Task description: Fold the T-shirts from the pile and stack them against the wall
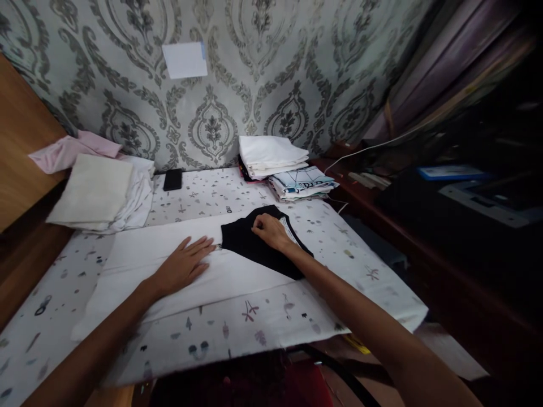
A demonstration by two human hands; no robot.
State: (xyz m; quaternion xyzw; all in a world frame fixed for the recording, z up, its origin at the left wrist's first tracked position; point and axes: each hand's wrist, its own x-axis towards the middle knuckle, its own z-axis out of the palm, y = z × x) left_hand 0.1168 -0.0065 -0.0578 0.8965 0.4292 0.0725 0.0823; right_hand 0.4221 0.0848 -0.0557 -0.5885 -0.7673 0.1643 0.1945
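A long white garment [148, 249] with a black upper part [246, 236] lies flat across the patterned cloth [271, 316]. On its white part, beside the edge of the black, my left hand [185, 264] rests palm down with the fingers spread. My right hand [271, 230] is over the black part near the neckline, its fingers curled together. Whether anything is between those fingers is too small to make out.
Folded white cloths [271, 155] and a printed folded stack [301, 183] lie by the wall. A black phone [172, 180] is at the back left, near a beige folded cloth [95, 189] and a pink cloth [76, 150]. A dark red desk [407, 243] adjoins on the right.
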